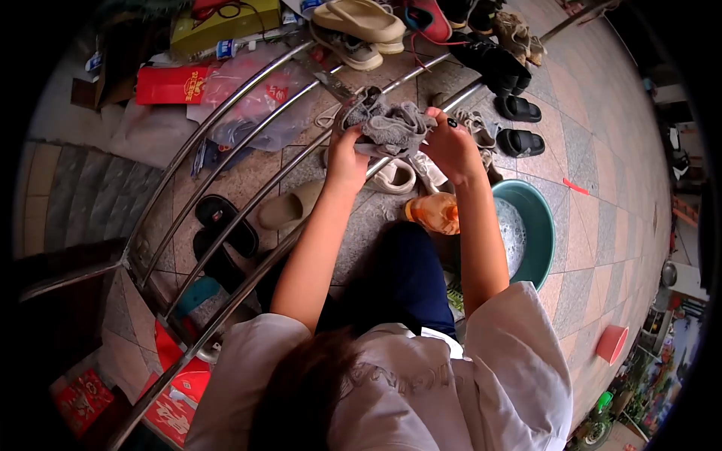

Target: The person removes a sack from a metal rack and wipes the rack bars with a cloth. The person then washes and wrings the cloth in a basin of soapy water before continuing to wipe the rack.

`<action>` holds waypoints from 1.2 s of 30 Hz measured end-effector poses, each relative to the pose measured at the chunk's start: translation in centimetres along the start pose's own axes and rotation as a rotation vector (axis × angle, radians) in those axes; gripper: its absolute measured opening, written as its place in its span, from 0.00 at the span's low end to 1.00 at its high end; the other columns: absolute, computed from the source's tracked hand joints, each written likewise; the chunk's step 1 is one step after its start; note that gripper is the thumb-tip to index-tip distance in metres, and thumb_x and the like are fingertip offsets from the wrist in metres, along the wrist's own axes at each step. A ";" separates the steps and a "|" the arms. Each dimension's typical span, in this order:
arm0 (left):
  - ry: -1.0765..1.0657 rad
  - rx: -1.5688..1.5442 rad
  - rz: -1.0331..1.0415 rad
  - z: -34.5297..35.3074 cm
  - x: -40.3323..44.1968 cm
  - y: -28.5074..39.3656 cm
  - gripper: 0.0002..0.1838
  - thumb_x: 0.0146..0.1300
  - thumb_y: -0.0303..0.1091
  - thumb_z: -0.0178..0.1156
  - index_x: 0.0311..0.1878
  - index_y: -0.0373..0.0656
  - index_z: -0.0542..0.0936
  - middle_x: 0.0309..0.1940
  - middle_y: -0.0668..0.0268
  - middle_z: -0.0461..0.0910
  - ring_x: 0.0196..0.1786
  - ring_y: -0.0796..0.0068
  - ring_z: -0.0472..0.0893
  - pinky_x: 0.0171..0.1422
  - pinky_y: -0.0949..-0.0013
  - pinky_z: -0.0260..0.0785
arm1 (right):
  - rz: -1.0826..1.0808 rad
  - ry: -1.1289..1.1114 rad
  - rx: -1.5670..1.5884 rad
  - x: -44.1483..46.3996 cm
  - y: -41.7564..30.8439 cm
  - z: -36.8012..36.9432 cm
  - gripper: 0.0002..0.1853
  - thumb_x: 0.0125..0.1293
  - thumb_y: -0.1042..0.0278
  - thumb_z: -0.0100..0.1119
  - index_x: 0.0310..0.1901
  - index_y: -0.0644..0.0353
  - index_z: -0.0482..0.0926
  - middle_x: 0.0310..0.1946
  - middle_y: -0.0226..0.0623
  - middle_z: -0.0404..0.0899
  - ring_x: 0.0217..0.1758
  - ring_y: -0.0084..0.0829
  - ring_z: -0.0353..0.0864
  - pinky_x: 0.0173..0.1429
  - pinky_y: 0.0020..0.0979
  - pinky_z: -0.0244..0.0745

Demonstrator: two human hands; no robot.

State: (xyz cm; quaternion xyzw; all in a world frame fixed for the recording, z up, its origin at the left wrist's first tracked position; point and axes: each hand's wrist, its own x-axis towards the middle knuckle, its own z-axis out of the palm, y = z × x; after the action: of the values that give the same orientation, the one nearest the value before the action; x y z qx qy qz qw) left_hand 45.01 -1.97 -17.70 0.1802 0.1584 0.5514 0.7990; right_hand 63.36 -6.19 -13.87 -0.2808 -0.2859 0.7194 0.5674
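Observation:
A crumpled grey cloth [395, 129] is held up between my two hands, over the metal rack rails. My left hand [348, 159] grips its left side, with the fingers partly hidden by the cloth. On the right side, my right hand [453, 149] pinches the edge of the cloth; something small and dark shows on a finger. Below my right forearm lies an orange bottle [434, 213]. Beside that forearm stands a green basin [543, 225] with foamy water, partly covered by the arm.
Curved metal rails [259, 197] run diagonally at the left. Shoes fill the top, including beige clogs [359, 20] and black slippers [520, 143]. A beige slipper [292, 205] lies under the rails. Red packaging [169, 85] is at the upper left, a red tub [612, 343] at the lower right.

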 end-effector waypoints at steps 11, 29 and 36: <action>0.427 -0.204 0.356 -14.6 -9.2 27.4 0.21 0.57 0.37 0.57 0.54 0.41 0.71 0.49 0.63 0.74 0.53 0.62 0.73 0.59 0.58 0.62 | 0.341 -0.236 -0.391 15.0 19.3 22.1 0.28 0.44 0.82 0.46 0.53 0.62 0.66 0.40 0.28 0.69 0.38 0.16 0.66 0.41 0.15 0.59; 0.724 0.249 0.151 -15.4 -20.3 37.9 0.21 0.60 0.41 0.51 0.52 0.36 0.70 0.48 0.60 0.75 0.51 0.67 0.75 0.54 0.64 0.67 | 0.589 -0.203 -0.261 12.1 31.5 31.4 0.22 0.57 0.71 0.58 0.52 0.71 0.68 0.45 0.42 0.76 0.46 0.33 0.76 0.51 0.32 0.72; 0.700 0.332 -0.224 -20.2 -21.6 39.8 0.17 0.55 0.38 0.53 0.45 0.37 0.74 0.42 0.60 0.77 0.41 0.68 0.78 0.49 0.64 0.70 | 0.727 -0.407 -0.391 13.4 28.1 32.0 0.23 0.56 0.69 0.59 0.53 0.69 0.69 0.45 0.42 0.76 0.46 0.31 0.77 0.52 0.30 0.71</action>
State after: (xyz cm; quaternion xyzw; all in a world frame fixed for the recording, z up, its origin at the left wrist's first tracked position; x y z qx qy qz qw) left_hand -4.28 -6.99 -15.98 0.0899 0.5265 0.4557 0.7120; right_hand 18.97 -1.47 -13.67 -0.3177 -0.4048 0.8447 0.1471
